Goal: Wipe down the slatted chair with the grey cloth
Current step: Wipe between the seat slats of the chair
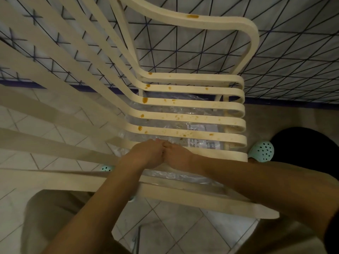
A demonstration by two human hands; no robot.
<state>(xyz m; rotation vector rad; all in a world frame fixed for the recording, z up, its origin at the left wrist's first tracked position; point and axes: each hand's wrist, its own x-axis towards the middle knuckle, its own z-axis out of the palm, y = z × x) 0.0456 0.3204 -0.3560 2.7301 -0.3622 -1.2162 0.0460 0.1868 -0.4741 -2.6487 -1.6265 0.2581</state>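
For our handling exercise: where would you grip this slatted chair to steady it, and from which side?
Probably the near armrest, from above: it is a flat, narrow band with open space beneath, easy to wrap, and lies closest.

Print on white label (199, 128) illegible

our left hand (146, 154) and right hand (177, 156) meet knuckle to knuckle, backs up, fingers curled under and hidden. our left forearm (102, 198) and right forearm (238, 174) stretch forward, bare, converging.
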